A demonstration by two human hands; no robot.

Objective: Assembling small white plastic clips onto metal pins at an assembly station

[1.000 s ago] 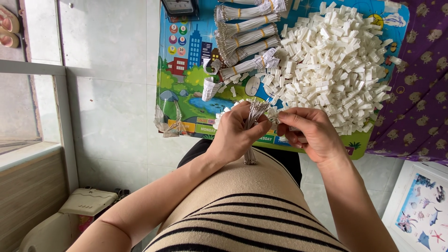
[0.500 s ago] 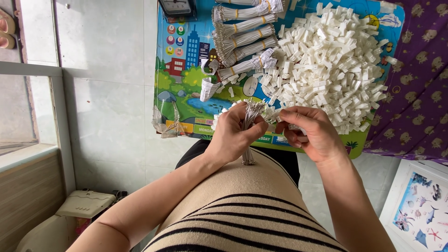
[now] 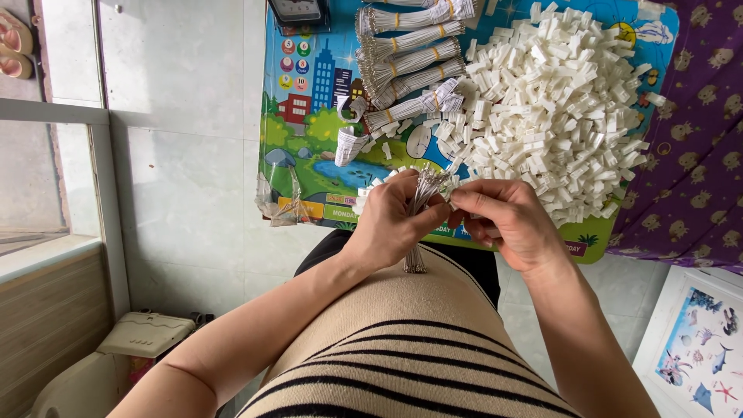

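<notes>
Left hand (image 3: 391, 224) around wire bundle (image 3: 418, 224)

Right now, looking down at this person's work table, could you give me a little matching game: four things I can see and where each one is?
Things:
1. bundle of thin wires
2. heap of small white pieces
3. tied wire bundles
4. framed sea-creature picture

Places:
A. lower right, on the floor
B. gripped in the left hand
C. right part of the colourful mat
D. top of the mat, left of the heap

Pairs: 1-B, 2-C, 3-D, 4-A
</notes>
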